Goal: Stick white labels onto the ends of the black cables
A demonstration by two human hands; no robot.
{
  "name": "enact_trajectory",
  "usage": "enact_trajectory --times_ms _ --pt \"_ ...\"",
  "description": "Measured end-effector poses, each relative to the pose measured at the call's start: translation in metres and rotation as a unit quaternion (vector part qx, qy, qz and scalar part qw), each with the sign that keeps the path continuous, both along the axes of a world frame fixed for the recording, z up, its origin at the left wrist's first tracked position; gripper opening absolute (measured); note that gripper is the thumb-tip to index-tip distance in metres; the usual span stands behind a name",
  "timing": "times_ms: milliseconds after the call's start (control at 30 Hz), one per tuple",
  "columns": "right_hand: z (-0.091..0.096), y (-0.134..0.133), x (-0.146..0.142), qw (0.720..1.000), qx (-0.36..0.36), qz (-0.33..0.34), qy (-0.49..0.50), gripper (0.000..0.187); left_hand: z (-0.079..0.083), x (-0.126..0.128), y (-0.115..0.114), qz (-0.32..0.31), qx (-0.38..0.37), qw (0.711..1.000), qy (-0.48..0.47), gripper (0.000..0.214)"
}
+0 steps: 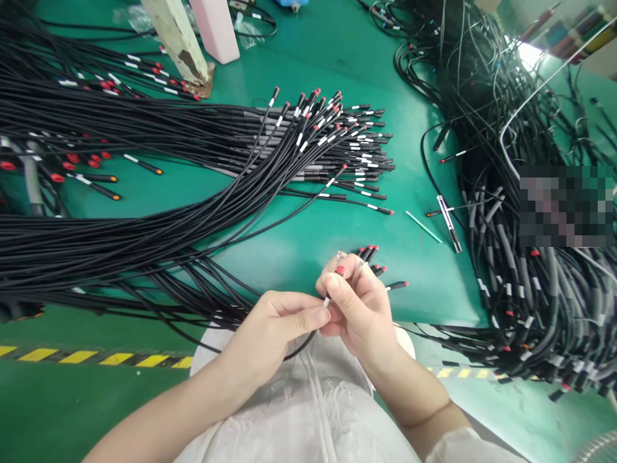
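Close to the table's front edge, my two hands meet on one black cable (299, 347) that has a red-capped end and a white label. My left hand (284, 321) pinches the cable just below the label between thumb and forefinger. The fingers of my right hand (359, 299) are closed around the capped end, with the red cap (340, 270) showing above the thumb. Behind my right hand lie several red-capped cable ends (371, 252), partly hidden by it. A big bundle of black cables (193, 218) runs in from the left, its labelled tips fanned out beyond my hands.
Another dense pile of cables (511, 276) covers the right side. A pen (449, 224) and a thin green stick (423, 226) lie between. At the back stand a worn white post (180, 45) and a pink block (215, 29). Green table (308, 238) edge is near my lap.
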State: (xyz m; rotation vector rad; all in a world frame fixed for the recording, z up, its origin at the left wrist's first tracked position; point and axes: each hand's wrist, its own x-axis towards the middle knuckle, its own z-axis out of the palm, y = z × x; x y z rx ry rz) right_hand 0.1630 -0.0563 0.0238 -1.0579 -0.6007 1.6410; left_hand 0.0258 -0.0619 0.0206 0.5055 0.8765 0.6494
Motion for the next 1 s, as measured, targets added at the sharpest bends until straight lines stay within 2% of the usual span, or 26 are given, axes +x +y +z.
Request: enact_trajectory --times_ms 100,267,400,500,567,600,667,767,867,933,1000 --pt "-0.004 0.0 0.002 1.0 0.014 0.005 -0.015 0.038 0.0 -0.002 -0.001 0.004 0.026 0.999 0.024 0.017" --pt "-0.009 0.005 0.006 0.998 0.032 0.062 0.005 0.033 0.003 -0.004 0.003 -0.013 0.046 0.997 0.061 0.013" --pt "-0.012 0.008 0.017 0.998 0.041 0.056 -0.008 0.033 0.007 -0.008 0.011 -0.041 0.091 0.991 0.087 0.013" --pt "-0.018 0.007 0.037 0.992 0.071 0.015 -0.099 0.033 0.011 -0.021 0.022 0.007 0.149 0.972 0.182 0.015" --pt "-0.025 0.005 0.052 0.981 0.08 -0.01 -0.176 0.031 0.015 -0.032 0.03 0.053 0.19 0.947 0.252 0.013" --pt "-0.028 0.005 0.059 0.979 0.078 -0.019 -0.189 0.031 0.017 -0.038 0.034 0.073 0.211 0.933 0.284 0.013" --pt "-0.033 0.004 0.068 0.984 0.071 -0.032 -0.162 0.032 0.022 -0.044 0.04 0.06 0.242 0.915 0.317 0.012" --pt "-0.032 0.004 0.068 0.995 0.06 -0.014 -0.084 0.032 0.023 -0.036 0.042 -0.06 0.249 0.925 0.28 0.018" --pt "-0.022 0.003 0.055 0.998 0.05 0.026 -0.027 0.034 0.012 -0.015 0.033 -0.163 0.203 0.949 0.176 0.026" --pt "-0.016 0.003 0.047 0.998 0.046 0.046 -0.007 0.036 0.002 -0.002 0.026 -0.182 0.154 0.967 0.09 0.033" --pt "-0.011 0.004 0.041 0.997 0.035 0.072 0.015 0.038 -0.005 0.007 0.019 -0.163 0.127 0.977 0.047 0.039"
